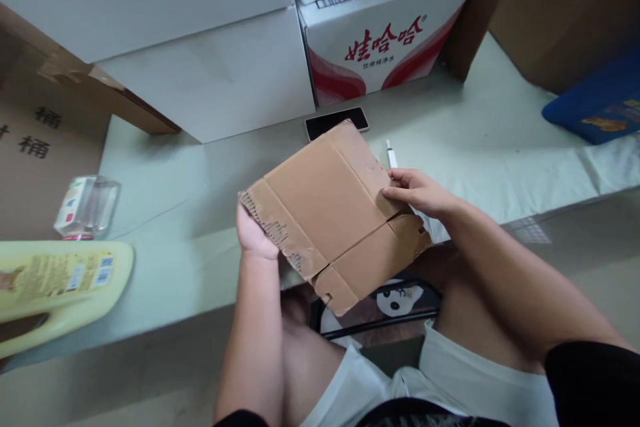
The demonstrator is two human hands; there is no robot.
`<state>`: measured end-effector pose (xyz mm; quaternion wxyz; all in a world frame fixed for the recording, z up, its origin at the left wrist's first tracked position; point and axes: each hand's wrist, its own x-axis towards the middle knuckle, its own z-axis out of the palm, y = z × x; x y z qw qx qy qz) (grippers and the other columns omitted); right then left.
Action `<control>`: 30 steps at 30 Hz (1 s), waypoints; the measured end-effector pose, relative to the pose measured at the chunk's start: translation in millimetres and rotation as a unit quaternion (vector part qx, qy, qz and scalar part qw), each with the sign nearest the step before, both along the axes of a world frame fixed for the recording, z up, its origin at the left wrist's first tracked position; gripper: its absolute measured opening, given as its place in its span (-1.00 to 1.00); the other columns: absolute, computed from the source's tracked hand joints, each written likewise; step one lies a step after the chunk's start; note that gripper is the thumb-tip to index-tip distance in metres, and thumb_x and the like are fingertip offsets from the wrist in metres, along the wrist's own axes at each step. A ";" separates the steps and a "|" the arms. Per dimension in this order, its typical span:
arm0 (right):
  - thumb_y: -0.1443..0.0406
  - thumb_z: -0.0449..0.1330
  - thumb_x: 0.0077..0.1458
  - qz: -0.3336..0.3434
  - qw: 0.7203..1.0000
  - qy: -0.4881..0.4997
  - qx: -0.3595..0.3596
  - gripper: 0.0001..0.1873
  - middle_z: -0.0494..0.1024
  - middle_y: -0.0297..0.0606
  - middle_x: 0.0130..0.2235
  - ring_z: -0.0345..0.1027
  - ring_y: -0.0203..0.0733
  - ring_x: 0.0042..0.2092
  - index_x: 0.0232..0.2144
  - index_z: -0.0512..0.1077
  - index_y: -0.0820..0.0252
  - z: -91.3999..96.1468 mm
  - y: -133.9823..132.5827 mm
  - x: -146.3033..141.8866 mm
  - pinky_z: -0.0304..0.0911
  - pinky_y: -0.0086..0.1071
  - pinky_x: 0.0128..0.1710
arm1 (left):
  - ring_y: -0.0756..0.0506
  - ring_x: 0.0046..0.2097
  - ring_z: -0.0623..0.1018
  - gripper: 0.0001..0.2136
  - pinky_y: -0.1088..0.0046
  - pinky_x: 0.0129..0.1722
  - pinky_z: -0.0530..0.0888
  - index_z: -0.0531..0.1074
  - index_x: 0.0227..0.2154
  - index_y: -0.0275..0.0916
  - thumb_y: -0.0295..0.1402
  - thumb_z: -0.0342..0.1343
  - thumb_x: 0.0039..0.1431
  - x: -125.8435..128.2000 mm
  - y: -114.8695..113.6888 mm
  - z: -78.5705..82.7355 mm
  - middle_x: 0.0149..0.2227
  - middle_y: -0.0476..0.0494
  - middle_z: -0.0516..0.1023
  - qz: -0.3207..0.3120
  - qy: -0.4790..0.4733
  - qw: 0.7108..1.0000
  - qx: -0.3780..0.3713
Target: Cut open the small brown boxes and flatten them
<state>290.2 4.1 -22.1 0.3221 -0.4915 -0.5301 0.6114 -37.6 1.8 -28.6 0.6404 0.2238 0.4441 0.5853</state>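
Note:
A flat piece of brown cardboard [325, 193] with fold creases, slotted flaps and a ragged left edge showing its corrugation is held tilted over the table's front edge. My left hand [254, 233] supports it from below at the left edge, its fingers hidden under the sheet. On the right side, my right hand [417, 192] pinches the cardboard's edge between thumb and fingers. Just beyond that hand lies a slim white pen-like object [391, 152], partly covered. A dark-screened phone [330, 124] rests behind the cardboard, its near side partly overlapped.
White cartons [215, 73] and a red-and-white water carton [385, 53] line the back of the pale-covered table [175, 267]. A clear bottle [93, 207] and a yellow jug [100, 280] lie at left. A blue package [595, 100] is at right.

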 end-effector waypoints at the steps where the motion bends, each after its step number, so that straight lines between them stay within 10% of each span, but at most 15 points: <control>1: 0.05 0.40 0.03 -0.017 1.000 -0.009 0.012 -0.65 0.51 -0.32 -0.41 0.40 -0.24 -0.38 -0.31 0.47 0.16 -0.6 0.0 -2.1 0.35 -0.38 -0.39 | -0.36 0.19 0.56 -0.45 0.01 0.10 0.56 0.58 -0.18 -0.19 0.21 0.06 0.13 2.0 -1.0 2.8 -0.13 -0.29 0.69 -0.002 -0.002 1.000 0.000; 7: -0.06 0.33 0.03 -0.071 0.997 0.037 -0.005 -0.58 0.54 -0.32 -0.40 0.39 -0.24 -0.41 -0.26 0.47 0.12 -1.9 6.8 12.3 0.34 -0.39 -0.44 | -0.26 -0.05 0.69 -0.79 0.12 0.09 0.59 0.59 -0.25 -0.20 -0.36 0.34 -0.01 -0.2 -4.9 4.1 -0.25 -0.13 0.72 -0.010 0.010 0.998 -0.069; 13: -0.29 0.29 -0.13 -0.055 0.983 0.167 -0.049 -0.32 0.61 -0.27 -0.26 0.52 -0.19 -0.36 -0.20 0.46 0.09 -4.7 12.7 26.5 0.43 -0.31 -0.38 | -0.10 0.07 0.64 -0.81 0.36 0.15 0.53 0.57 -0.24 -0.14 -0.21 0.11 0.30 -17.0 6.1 -0.7 -0.16 -0.09 0.73 0.125 -0.036 0.991 0.030; 21: -0.05 0.49 -0.22 -0.048 0.975 0.193 -0.100 -0.30 0.63 -0.10 -0.11 0.55 -0.11 -0.16 -0.09 0.42 0.15 -31.1 -17.8 -51.0 0.53 -0.26 -0.16 | -0.10 0.08 0.63 -0.81 0.35 0.21 0.48 0.55 -0.16 -0.19 -0.23 0.14 0.29 -6.0 10.0 -2.5 -0.14 -0.13 0.72 0.099 -0.050 0.994 -0.001; 26: -0.13 0.38 -0.08 0.024 0.969 0.171 -0.176 -0.44 0.47 -0.31 -0.61 0.30 -0.34 -0.63 -0.36 0.41 0.23 -26.3 -30.7 -57.8 0.17 -0.52 -0.72 | -0.12 -0.01 0.67 -0.78 0.31 0.18 0.50 0.55 -0.09 -0.20 -0.32 0.14 0.24 -5.8 9.6 10.9 -0.18 -0.11 0.72 0.133 -0.073 0.988 -0.029; 30: -0.20 0.37 -0.12 0.039 0.970 0.147 -0.189 -0.38 0.41 -0.35 -0.69 0.21 -0.37 -0.71 -0.41 0.39 0.23 -13.7 -46.9 -49.2 0.10 -0.54 -0.77 | -0.19 0.11 0.61 -0.67 0.26 0.13 0.53 0.55 -0.03 -0.17 -0.17 0.19 0.18 -3.9 4.8 21.5 -0.09 -0.16 0.70 0.100 -0.072 0.992 0.031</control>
